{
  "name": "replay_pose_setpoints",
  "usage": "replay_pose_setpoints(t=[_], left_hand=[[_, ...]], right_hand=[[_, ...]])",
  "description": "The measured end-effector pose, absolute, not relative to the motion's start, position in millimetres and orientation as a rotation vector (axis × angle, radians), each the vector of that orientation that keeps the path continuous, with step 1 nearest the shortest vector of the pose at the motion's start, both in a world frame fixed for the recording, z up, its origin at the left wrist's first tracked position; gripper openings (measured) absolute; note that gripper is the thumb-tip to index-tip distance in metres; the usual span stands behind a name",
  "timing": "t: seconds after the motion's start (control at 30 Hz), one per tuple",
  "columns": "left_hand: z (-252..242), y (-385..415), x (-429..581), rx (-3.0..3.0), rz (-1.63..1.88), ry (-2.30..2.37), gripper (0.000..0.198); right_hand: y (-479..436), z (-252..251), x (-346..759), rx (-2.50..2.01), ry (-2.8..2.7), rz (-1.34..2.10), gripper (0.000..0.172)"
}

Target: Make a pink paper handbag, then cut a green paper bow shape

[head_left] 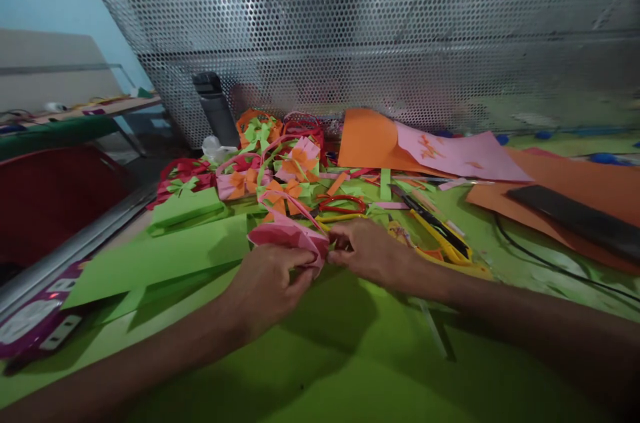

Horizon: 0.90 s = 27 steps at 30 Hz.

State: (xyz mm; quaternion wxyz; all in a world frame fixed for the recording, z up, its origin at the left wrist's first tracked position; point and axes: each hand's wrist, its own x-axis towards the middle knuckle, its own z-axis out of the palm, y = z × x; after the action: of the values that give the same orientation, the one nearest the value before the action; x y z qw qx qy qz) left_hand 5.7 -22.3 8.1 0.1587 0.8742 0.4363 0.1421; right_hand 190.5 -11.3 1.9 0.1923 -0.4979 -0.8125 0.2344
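Observation:
A small pink paper bag (285, 234) with a thin strip handle is held just above the green tabletop (320, 370). My left hand (273, 283) is closed on its near side, thumb on top. At its right edge, the fingers of my right hand (363, 250) are pinched together against the paper; the fingertips are partly hidden. Just behind my hands lie red-handled scissors (345, 203). Right of them are a yellow-and-black cutter (440, 230) and an orange paper bow (285, 193). Folded green paper (170, 256) lies left of my left hand.
Several small paper bags with bows (245, 180) cluster at the back, beside a dark bottle (217, 106). Orange sheets (367, 140) and a pink sheet (465, 153) lie back right. A black device (575, 216) has a cable. A purple power strip (45, 316) sits left; perforated metal (320, 23) stands behind.

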Motion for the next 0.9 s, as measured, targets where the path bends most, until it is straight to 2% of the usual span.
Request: replay_pose_setpoints(t=[0.2, 0.9], left_hand=[[11, -23, 7, 2.537, 0.307, 1.241, 0.023], [9, -22, 13, 2.445, 0.398, 1.253, 0.017]], right_hand=[[-19, 11, 186, -1.375, -2.251, 0.639, 0.007], [-22, 10, 180, -1.511, -2.258, 0.397, 0.013]])
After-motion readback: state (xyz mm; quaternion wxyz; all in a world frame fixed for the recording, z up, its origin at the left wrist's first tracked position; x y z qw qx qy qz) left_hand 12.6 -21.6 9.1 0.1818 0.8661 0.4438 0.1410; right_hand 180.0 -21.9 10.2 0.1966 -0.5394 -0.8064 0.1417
